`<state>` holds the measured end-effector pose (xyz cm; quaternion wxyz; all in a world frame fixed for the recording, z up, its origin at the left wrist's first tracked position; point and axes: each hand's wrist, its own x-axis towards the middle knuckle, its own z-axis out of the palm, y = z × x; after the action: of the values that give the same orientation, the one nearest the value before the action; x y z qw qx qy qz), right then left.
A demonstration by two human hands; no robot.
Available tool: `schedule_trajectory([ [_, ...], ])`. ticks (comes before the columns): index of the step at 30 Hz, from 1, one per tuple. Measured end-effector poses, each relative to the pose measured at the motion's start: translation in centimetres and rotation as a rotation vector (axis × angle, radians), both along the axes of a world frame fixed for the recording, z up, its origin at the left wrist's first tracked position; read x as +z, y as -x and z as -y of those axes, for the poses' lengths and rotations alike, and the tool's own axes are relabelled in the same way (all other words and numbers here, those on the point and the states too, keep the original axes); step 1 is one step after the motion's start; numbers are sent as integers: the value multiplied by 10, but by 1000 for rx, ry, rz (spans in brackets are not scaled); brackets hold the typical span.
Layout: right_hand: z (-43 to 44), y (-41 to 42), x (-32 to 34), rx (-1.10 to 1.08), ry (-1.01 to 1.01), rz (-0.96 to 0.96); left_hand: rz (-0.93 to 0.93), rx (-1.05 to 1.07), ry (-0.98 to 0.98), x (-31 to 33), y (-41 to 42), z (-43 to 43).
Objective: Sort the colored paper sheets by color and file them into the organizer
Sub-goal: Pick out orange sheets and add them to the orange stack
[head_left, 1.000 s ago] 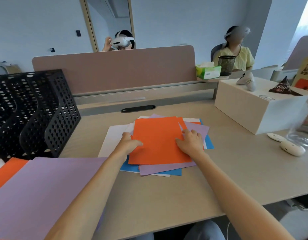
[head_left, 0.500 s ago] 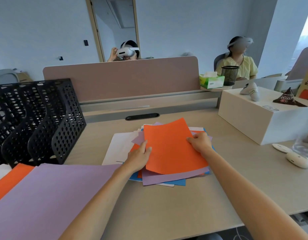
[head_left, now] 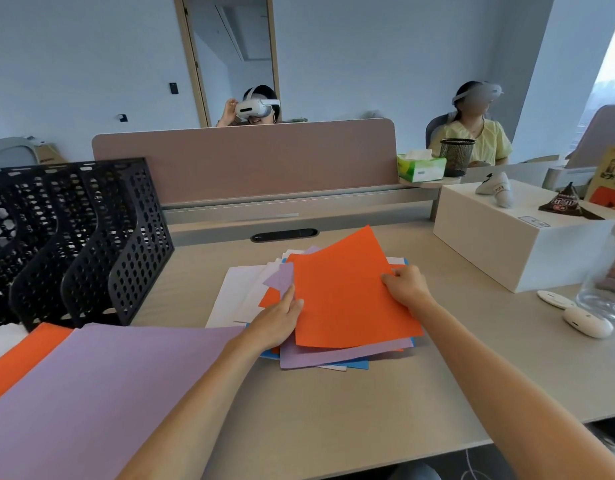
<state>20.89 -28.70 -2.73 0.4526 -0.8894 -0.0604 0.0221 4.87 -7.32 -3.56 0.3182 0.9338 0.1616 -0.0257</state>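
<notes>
**Hidden and cut-off items**

Your right hand [head_left: 408, 287] pinches the 3 o'clock edge of the top orange sheet [head_left: 351, 292]. Any digits beneath the paper are hidden. The sheet is tilted, with its 12 o'clock corner raised off the mixed stack [head_left: 333, 356].

Your left hand [head_left: 278, 320] lies flat on the stack at the sheet's 9 o'clock edge, fingers straight. You cannot tell whether the fingertips reach under the orange sheet.

The orange sheet covers most of the stack. Only margins of purple, blue, white and a second orange sheet show, so the count per colour cannot be read.

The black mesh organizer [head_left: 91, 237] stands at 10 o'clock from the stack. The frame cuts off its left part, and its slot contents are hard to make out through the mesh.

At 8 o'clock, a purple pile [head_left: 102, 393], an orange pile [head_left: 18, 362] beside it and a white corner [head_left: 1, 341] run out of frame.

**Edges and open room**

Bare desk [head_left: 368, 410] lies between the stack and the organizer. It also runs from the stack to the near desk edge at 6 o'clock.

Toward 3 o'clock, well apart from the stack, you have:
- a white box [head_left: 507, 244];
- a blurred glass jar [head_left: 607, 289], cut by the frame;
- two white oval devices [head_left: 588, 322].

The divider panel [head_left: 250, 161] closes the desk at 12 o'clock.
</notes>
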Motion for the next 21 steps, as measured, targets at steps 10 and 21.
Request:
schedule_trajectory([
  [10,31,8,31,-142,163,310,50,-26,-125,-6,-1,0],
  [21,78,33,95,-247,-103,654,206,-70,-128,0,-15,33],
])
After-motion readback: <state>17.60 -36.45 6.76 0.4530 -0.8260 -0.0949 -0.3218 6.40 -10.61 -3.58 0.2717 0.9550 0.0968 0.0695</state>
